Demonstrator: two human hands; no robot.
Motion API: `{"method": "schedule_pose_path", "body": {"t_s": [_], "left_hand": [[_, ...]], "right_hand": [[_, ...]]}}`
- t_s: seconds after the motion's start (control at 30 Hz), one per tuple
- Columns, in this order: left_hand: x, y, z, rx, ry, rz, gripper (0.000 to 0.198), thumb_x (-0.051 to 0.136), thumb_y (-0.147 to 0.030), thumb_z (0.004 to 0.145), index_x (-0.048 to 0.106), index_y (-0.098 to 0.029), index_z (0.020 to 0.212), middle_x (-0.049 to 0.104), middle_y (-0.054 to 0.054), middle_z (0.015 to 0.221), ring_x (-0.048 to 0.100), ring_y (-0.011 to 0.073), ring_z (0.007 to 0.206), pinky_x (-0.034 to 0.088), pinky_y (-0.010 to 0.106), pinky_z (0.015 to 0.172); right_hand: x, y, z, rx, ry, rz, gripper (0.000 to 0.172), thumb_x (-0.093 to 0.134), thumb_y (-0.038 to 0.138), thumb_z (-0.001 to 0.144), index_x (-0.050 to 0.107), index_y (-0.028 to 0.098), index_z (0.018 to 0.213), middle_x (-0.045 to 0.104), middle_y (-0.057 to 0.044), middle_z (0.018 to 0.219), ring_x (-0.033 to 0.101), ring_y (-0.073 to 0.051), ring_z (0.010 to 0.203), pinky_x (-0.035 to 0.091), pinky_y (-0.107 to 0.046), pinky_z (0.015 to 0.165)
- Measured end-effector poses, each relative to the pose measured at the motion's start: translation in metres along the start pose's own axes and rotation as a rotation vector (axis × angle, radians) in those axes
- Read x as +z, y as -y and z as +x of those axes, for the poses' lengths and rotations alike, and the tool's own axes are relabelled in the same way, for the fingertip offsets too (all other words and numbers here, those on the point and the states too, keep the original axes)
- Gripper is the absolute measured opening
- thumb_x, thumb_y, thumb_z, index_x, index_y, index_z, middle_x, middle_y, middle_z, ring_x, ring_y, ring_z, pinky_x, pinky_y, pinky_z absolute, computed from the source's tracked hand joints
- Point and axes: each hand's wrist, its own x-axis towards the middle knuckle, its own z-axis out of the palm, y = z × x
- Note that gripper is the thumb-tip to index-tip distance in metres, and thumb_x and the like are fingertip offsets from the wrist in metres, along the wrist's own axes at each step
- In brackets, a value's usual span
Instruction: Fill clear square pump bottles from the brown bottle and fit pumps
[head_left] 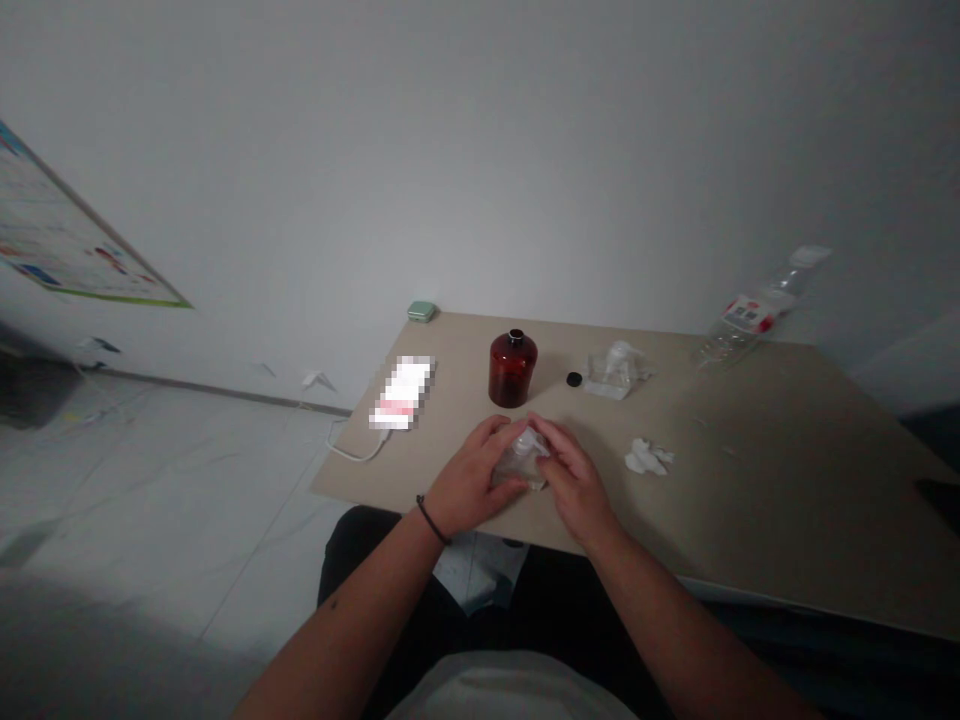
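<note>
Left hand (469, 480), right hand (575, 482), fingers (549, 432) of both gripping a clear container (519, 466), amber glass bottle (513, 368) just beyond

Beige laminate table (757, 450), seen at an angle. Far edge: small green case (421, 311), left of centre. Amber glass bottle (513, 370) stands upright mid-table, uncapped, with a small black cap (574, 379) just beside it on the right. Next to that, a clear plastic wrap with white tissue (615, 372). Crumpled white tissue (646, 457) nearer the front. Left side: pixelated white-and-red item (401, 393) with a white cable (352, 452) running off the edge. Far right corner: clear plastic bottle (750, 315) on its side, labelled, neck past the edge.
</note>
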Motion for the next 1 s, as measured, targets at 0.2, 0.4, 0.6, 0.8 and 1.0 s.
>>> {"method": "schedule_pose_path", "body": {"t_s": [0.2, 0.4, 0.6, 0.8, 1.0], "left_hand": [[-0.001, 0.000, 0.000, -0.018, 0.014, -0.006, 0.074, 0.069, -0.037, 0.093, 0.031, -0.030, 0.157, 0.042, 0.014, 0.148, 0.046, 0.0323, 0.139, 0.041, 0.057, 0.118], [-0.001, 0.001, 0.000, 0.008, 0.000, -0.033, 0.074, 0.069, -0.041, 0.094, 0.031, -0.030, 0.157, 0.043, 0.014, 0.147, 0.046, 0.0317, 0.138, 0.041, 0.056, 0.118], [-0.001, 0.001, 0.000, 0.009, -0.001, -0.023, 0.073, 0.068, -0.042, 0.094, 0.032, -0.029, 0.156, 0.044, 0.015, 0.146, 0.047, 0.0325, 0.137, 0.042, 0.057, 0.117], [-0.003, -0.001, 0.002, 0.016, 0.020, -0.058, 0.074, 0.069, -0.038, 0.094, 0.031, -0.030, 0.157, 0.043, 0.015, 0.146, 0.047, 0.0317, 0.137, 0.042, 0.057, 0.118], [-0.002, -0.002, 0.002, 0.004, 0.013, -0.033, 0.073, 0.069, -0.042, 0.094, 0.033, -0.028, 0.156, 0.044, 0.015, 0.145, 0.047, 0.0318, 0.136, 0.043, 0.056, 0.117]], "right_hand": [[-0.006, 0.002, 0.003, 0.054, 0.009, 0.045, 0.009, 0.061, 0.031, 0.079, 0.070, 0.028, 0.080, 0.075, -0.005, 0.119, 0.067, -0.027, 0.111, 0.054, -0.044, 0.095], [-0.011, 0.007, 0.010, -0.001, 0.112, -0.028, 0.036, 0.065, 0.029, 0.074, 0.077, 0.031, 0.108, 0.071, -0.004, 0.125, 0.063, -0.027, 0.122, 0.048, -0.045, 0.107], [-0.013, 0.003, 0.009, 0.072, 0.062, 0.048, 0.016, 0.065, 0.035, 0.079, 0.075, 0.028, 0.090, 0.074, -0.005, 0.120, 0.067, -0.027, 0.112, 0.053, -0.046, 0.100], [-0.020, 0.009, 0.025, -0.097, 0.296, -0.157, 0.032, 0.072, 0.042, 0.082, 0.077, 0.030, 0.111, 0.068, -0.007, 0.125, 0.062, -0.026, 0.122, 0.048, -0.045, 0.108], [-0.015, 0.008, 0.025, -0.224, 0.147, -0.389, 0.020, 0.075, 0.041, 0.079, 0.075, 0.027, 0.094, 0.067, -0.008, 0.107, 0.062, -0.028, 0.107, 0.051, -0.048, 0.101]]}}
